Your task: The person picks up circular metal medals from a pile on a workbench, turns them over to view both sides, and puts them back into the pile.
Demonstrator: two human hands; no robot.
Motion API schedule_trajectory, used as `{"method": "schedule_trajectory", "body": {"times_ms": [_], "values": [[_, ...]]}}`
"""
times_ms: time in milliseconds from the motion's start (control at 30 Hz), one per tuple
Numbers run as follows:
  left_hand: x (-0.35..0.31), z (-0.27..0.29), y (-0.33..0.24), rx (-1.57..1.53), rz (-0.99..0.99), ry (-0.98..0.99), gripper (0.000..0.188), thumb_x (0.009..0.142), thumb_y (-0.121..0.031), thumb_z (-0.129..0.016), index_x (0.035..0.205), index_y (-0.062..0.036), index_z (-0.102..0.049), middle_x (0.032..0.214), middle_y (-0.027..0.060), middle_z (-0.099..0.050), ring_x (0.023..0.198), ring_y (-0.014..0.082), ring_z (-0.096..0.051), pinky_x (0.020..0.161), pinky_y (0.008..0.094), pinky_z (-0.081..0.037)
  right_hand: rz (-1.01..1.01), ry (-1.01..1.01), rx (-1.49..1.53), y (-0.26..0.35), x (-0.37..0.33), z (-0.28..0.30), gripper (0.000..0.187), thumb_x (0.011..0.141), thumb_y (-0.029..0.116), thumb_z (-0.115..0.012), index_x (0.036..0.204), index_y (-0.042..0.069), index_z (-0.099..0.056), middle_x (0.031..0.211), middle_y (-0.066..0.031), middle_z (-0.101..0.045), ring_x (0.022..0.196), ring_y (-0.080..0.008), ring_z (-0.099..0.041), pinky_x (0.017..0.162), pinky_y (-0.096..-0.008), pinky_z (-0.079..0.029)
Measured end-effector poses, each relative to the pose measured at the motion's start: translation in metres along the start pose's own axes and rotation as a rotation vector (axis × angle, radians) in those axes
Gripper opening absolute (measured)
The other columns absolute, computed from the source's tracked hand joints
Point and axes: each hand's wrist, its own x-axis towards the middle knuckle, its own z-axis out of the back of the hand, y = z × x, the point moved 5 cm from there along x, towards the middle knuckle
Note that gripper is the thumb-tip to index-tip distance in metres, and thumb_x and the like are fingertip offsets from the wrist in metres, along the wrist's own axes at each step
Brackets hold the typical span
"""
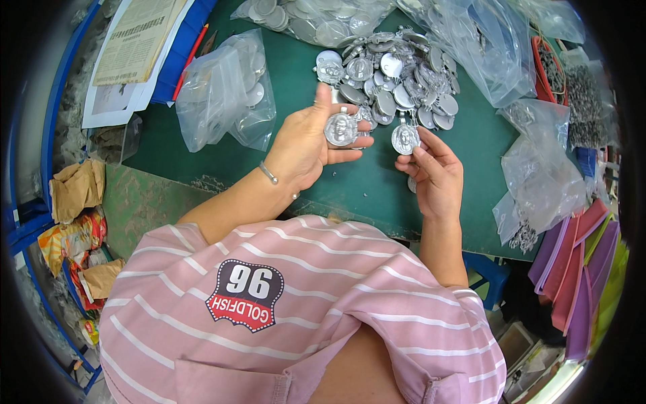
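Observation:
Two silver-coloured round medals with a raised figure and a loop on top are in my hands. My left hand (304, 140) is palm up, with one medal (340, 129) resting across its fingers and the thumb pointing up, away from it. Between the thumb and fingers of my right hand (437, 174), a second medal (405, 139) is pinched by its edge, its face toward me. Just beyond both hands lies a heap of similar medals (387, 102), some face up and some showing plain backs. Part of another disc peeks out beside my right fingers.
Clear plastic bags with discs (225, 91) lie left on the green table (303, 57). More bags (538, 161) lie at the right, near small metal parts (585, 101). Papers (131, 47) and a red pencil (191, 62) are at the far left. Coloured cloths (572, 276) hang at the right.

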Motion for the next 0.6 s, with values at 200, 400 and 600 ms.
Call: {"method": "schedule_trajectory", "body": {"times_ms": [200, 400, 600], "values": [[-0.002, -0.004, 0.001, -0.169, 0.09, 0.12, 0.072, 0.093, -0.055, -0.025, 0.117, 0.0089, -0.046, 0.109, 0.0211, -0.058, 0.099, 0.0277, -0.06, 0.082, 0.039, -0.05, -0.008, 0.006, -0.009, 0.002, -0.001, -0.001, 0.033, 0.083, -0.004, -0.053, 0.116, -0.009, -0.051, 0.097, -0.0165, -0.061, 0.072, -0.0199, -0.064, 0.066, -0.03, -0.056], [-0.006, -0.006, -0.003, -0.151, 0.057, 0.118, 0.047, 0.096, -0.031, -0.037, 0.121, 0.0085, -0.044, 0.113, 0.0225, -0.056, 0.103, 0.0294, -0.058, 0.087, 0.0397, -0.049, -0.021, 0.009, -0.013, 0.001, -0.001, 0.0, 0.034, 0.083, -0.004, -0.054, 0.116, -0.01, -0.05, 0.095, -0.0151, -0.06, 0.072, -0.0193, -0.064, 0.066, -0.0291, -0.056], [-0.008, 0.002, -0.004, -0.073, -0.069, 0.12, 0.03, 0.093, -0.008, -0.045, 0.118, 0.0085, -0.046, 0.11, 0.0191, -0.056, 0.103, 0.0279, -0.058, 0.086, 0.0392, -0.05, -0.021, 0.016, -0.006, 0.002, -0.003, 0.002, 0.034, 0.083, -0.003, -0.054, 0.116, -0.009, -0.05, 0.094, -0.0147, -0.06, 0.072, -0.0194, -0.064, 0.065, -0.029, -0.056]]}}
